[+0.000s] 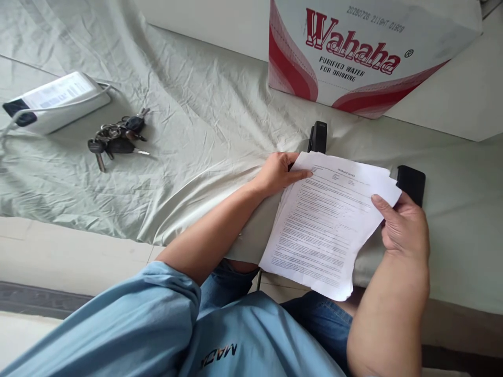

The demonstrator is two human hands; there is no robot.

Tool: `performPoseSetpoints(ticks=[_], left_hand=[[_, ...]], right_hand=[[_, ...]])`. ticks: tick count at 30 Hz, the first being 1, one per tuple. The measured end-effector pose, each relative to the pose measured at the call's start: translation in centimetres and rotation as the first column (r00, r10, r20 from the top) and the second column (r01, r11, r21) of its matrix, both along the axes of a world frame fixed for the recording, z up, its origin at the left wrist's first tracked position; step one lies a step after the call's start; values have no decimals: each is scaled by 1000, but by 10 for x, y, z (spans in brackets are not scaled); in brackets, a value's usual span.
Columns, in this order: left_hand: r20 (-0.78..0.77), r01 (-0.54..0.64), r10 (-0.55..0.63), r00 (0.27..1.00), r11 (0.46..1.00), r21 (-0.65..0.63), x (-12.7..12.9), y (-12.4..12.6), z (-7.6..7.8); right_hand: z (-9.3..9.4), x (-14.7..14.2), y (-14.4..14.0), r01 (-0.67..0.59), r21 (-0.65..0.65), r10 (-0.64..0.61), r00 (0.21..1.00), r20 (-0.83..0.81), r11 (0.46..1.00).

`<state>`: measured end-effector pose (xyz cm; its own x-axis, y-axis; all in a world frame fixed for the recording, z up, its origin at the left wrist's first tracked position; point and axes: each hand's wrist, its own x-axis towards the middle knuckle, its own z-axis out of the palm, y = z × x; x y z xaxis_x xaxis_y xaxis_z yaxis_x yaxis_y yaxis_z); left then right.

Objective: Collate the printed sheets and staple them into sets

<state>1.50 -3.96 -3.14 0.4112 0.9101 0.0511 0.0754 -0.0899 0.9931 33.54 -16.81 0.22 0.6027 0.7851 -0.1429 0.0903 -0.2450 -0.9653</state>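
A loose stack of printed paper sheets (318,225) is held up over the cloth edge and my lap, its sheets slightly fanned at the corners. My left hand (280,173) grips the upper left edge, thumb on top and fingers hidden beneath. At the upper right edge, my right hand (403,222) pinches the sheets with its thumb on the printed face. Just beyond the papers stands a black stapler-like object (318,137), partly covered by them. A flat black object (412,183), perhaps a phone, lies behind my right hand.
A Wahaha water carton (353,57) stands at the back on a wrinkled pale green cloth (188,120). To the left lie a bunch of keys (120,137) and a white box-shaped device (58,102) with a cable (58,110). The cloth's front edge runs before my lap.
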Motion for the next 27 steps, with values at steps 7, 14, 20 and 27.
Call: performPoseSetpoints(ticks=[7, 14, 20, 27], left_hand=[[279, 15, 21, 960, 992, -126, -1, 0, 3], [413, -24, 101, 905, 982, -188, 6, 2, -13], [502, 73, 120, 857, 934, -349, 12, -1, -15], [538, 123, 170, 826, 877, -465, 12, -2, 0]], right_hand=[[1, 4, 4, 98, 171, -123, 982, 142, 980], [5, 10, 0, 41, 221, -114, 938, 326, 974], [6, 0, 3, -15, 201, -58, 935, 351, 979], [6, -3, 3, -9, 187, -59, 933, 355, 982]])
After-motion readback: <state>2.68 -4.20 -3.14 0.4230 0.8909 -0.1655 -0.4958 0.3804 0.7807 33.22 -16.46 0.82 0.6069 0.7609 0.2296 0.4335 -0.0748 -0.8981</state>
